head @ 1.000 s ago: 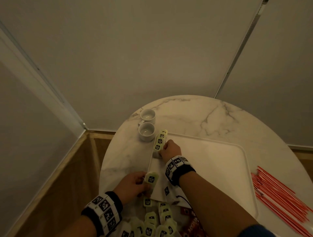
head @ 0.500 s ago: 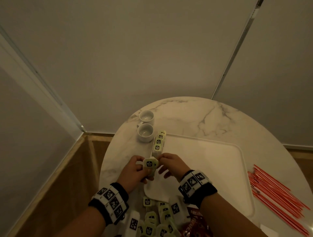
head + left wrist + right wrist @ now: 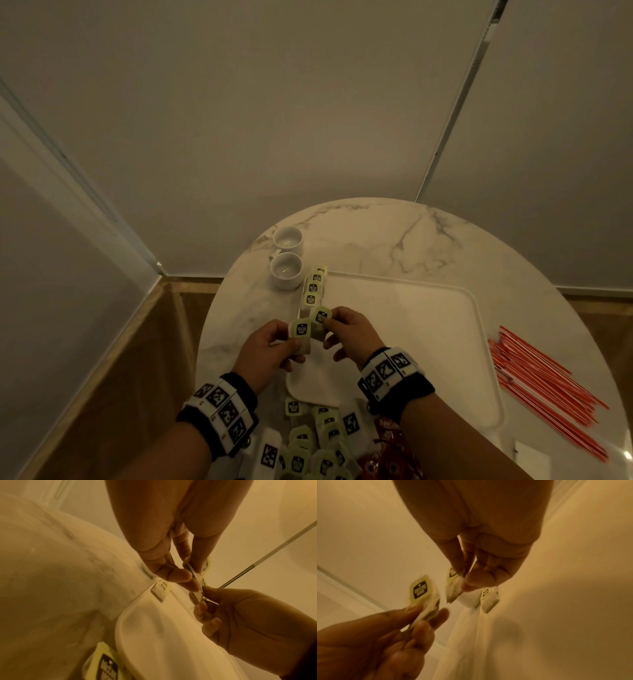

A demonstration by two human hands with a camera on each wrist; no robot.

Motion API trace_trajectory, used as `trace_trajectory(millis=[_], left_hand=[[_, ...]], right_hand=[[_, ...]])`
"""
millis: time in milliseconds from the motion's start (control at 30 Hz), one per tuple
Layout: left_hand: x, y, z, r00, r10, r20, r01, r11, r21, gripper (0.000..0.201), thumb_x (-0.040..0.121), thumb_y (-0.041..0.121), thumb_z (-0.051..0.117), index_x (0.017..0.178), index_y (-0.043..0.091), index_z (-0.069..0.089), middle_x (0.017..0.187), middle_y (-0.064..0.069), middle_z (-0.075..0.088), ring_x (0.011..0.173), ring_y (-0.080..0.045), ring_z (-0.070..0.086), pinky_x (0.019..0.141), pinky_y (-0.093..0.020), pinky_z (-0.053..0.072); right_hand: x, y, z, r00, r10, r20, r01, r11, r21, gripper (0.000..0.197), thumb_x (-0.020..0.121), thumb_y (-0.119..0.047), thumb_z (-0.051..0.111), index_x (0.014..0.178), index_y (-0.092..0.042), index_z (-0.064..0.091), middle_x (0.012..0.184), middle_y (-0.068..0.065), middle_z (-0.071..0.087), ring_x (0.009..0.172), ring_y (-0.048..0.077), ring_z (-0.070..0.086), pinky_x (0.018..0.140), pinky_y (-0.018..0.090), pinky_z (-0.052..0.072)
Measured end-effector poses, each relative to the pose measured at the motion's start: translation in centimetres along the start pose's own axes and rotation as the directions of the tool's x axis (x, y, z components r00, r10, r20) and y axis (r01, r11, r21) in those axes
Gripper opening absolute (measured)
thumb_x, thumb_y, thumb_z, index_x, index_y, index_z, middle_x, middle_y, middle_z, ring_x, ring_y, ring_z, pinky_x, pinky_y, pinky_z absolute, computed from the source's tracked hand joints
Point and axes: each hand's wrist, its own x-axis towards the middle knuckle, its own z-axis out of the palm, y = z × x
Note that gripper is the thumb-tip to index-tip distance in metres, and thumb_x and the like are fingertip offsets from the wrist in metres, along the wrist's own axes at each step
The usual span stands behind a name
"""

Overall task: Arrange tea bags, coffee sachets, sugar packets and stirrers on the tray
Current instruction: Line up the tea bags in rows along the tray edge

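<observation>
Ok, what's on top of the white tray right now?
A row of tea bags lies along the tray's left rim. Both hands and the right forearm cover its near-left part, so anything there is hidden.

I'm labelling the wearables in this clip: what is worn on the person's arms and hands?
Both hands, left hand and right hand, are bare. Each wrist carries a black band holding white blocks printed with black square coded markers. No sleeves are visible on the forearms.
</observation>
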Motion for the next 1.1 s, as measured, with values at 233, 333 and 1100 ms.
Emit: trace_trajectory(millis=[233, 333, 1100], left_hand=[[-0.1, -0.9, -0.7, 0.998, -0.017, -0.057, 0.016, 1.0, -0.014, 0.016, 0.086, 0.005, 0.065, 0.096, 0.009, 0.053, 0.078, -0.014, 0.068, 0.056, -0.018, 0.058, 0.052, -0.029, 0.047], [-0.1, -1.3, -0.6, 0.996, 0.001, -0.093, 0.0, 1.0, 0.008, 0.019, 0.085, 0.003, 0.065, 0.088, 0.009, 0.048, 0.073, -0.015, 0.063, 0.052, -0.015, 0.053, 0.046, -0.026, 0.042], [0.1, -2.3, -0.1, 0.994, 0.028, -0.103, -0.016, 0.994, 0.112, 0.012, 0.084, -0.009, 0.059, 0.09, 0.0, 0.066, 0.078, -0.004, 0.064, 0.055, 0.008, 0.056, 0.051, -0.01, 0.043]], right_hand=[[1.9, 0.9, -0.3, 0.986, 0.003, -0.166, -0.025, 0.991, -0.134, 0.017, 0.086, -0.007, 0.061, 0.099, -0.014, 0.054, 0.075, 0.007, 0.065, 0.059, 0.016, 0.058, 0.046, 0.027, 0.048], [3.0, 1.4, 0.2, 0.974, 0.022, -0.226, -0.082, 0.962, -0.262, 0.016, 0.082, -0.012, 0.066, 0.092, -0.017, 0.054, 0.086, 0.008, 0.068, 0.071, 0.02, 0.064, 0.059, 0.031, 0.055], [7.2, 0.1, 2.2, 0.974, 0.034, -0.225, -0.163, 0.795, -0.584, 0.02, 0.086, -0.027, 0.06, 0.092, -0.01, 0.071, 0.093, 0.009, 0.069, 0.085, 0.025, 0.063, 0.067, 0.026, 0.044]])
